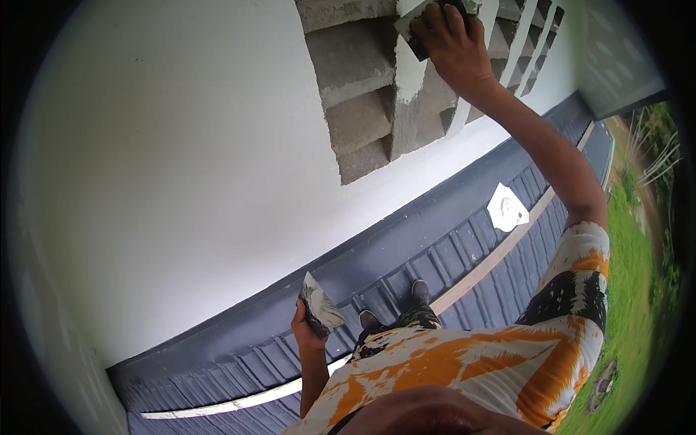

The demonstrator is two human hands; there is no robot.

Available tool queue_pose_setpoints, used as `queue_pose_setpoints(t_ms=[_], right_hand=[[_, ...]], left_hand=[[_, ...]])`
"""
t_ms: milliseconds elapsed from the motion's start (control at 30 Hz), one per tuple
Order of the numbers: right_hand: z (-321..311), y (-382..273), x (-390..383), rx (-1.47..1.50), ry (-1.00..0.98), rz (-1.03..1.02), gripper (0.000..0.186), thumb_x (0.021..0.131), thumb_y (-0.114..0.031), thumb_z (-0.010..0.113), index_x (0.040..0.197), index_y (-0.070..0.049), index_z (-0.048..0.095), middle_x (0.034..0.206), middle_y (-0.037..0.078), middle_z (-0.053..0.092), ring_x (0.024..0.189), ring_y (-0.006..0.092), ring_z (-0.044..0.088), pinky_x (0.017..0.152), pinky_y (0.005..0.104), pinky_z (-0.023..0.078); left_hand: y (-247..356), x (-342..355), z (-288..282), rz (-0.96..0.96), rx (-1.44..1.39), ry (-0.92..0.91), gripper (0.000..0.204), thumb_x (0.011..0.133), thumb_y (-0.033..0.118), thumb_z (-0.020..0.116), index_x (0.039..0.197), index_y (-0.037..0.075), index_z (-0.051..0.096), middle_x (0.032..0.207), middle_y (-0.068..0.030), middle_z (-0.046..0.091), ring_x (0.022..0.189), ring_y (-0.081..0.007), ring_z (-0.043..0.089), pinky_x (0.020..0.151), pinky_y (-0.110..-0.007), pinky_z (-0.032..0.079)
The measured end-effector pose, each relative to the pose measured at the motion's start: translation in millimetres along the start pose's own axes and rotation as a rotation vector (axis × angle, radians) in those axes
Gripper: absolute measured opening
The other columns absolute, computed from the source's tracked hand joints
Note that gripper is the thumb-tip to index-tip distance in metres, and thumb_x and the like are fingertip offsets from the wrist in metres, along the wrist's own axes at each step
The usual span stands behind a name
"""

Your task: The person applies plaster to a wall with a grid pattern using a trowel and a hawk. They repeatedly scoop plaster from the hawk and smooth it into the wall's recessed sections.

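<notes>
- Head view: the right hand (455, 54) is stretched up and forward, fingers curled over the dark part of a blade (415, 46); the thumb's place is not clear
- That blade seems to lie against the upper part of an upright (410, 80) between hollow blocks (357, 61), though the exact contact is hard to tell
- The left hand (310, 336) is low, well apart from the right one, gripping a scraper (322, 308) by its near end; the thumb runs along one edge and the other fingers are mostly hidden behind
- Pale paste (319, 293) covers much of the scraper's upturned face, so the supply sits in the left hand, away from the blade and beside the wall's (217, 217) lower edge
- The upright is whitish above and bare grey toward its lower end, just under the right hand
- Step in hand, as I judge it: spreading paste on that upright
- The next move calls, I think, for a flat, steady stroke toward the bare end, with the scraper held level so the paste stays on
- On the dark roof (449, 254), a white sheet (507, 208) lies by the edge of a wood strip (475, 279), beyond the boots (420, 291)
</notes>
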State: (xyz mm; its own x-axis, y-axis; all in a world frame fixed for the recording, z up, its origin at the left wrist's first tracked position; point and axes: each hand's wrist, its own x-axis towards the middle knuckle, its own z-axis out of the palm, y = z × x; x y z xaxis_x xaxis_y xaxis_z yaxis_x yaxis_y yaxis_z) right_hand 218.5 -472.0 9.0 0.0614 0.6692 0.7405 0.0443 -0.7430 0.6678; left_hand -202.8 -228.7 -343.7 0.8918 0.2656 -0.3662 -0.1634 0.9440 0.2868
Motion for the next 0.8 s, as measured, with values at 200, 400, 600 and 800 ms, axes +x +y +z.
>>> queue_pose_setpoints(t_ms=[200,400,600,800], right_hand=[[-4,-43,-31,0.033,-0.170,-0.102,0.032,0.080,-0.022,0.062,0.111,-0.016,0.064,0.123,0.009,0.052,0.119,0.0278,0.042,0.088,0.0429,0.036],[-47,-30,-61,0.470,-0.359,0.233,0.048,0.079,-0.001,0.064,0.122,-0.022,0.067,0.123,0.004,0.056,0.117,0.0243,0.049,0.092,0.0460,0.038],[-158,-111,-120,2.070,-0.310,0.632,0.054,0.084,0.019,0.052,0.130,-0.008,0.061,0.125,0.013,0.059,0.114,0.0248,0.058,0.097,0.0309,0.046],[-220,-134,-142,1.887,-0.251,0.160,0.066,0.070,0.015,0.063,0.128,-0.017,0.063,0.122,0.013,0.060,0.116,0.0334,0.058,0.095,0.0390,0.052]], left_hand=[[0,0,-4,-0.016,-0.005,0.013,0.039,0.100,0.030,0.052,0.129,0.006,0.054,0.119,-0.0123,0.064,0.105,-0.0297,0.064,0.090,-0.046,0.053],[3,-15,23,0.077,0.022,0.140,0.035,0.101,0.029,0.048,0.126,0.005,0.058,0.112,-0.0108,0.067,0.097,-0.0255,0.068,0.084,-0.042,0.056],[-5,33,69,-0.027,0.048,0.021,0.032,0.100,0.027,0.051,0.121,0.005,0.061,0.110,-0.0083,0.068,0.096,-0.0226,0.068,0.077,-0.038,0.058],[-14,31,173,0.027,0.425,-0.022,0.028,0.099,0.025,0.053,0.117,0.006,0.064,0.103,-0.0057,0.070,0.090,-0.0189,0.069,0.072,-0.032,0.057]])
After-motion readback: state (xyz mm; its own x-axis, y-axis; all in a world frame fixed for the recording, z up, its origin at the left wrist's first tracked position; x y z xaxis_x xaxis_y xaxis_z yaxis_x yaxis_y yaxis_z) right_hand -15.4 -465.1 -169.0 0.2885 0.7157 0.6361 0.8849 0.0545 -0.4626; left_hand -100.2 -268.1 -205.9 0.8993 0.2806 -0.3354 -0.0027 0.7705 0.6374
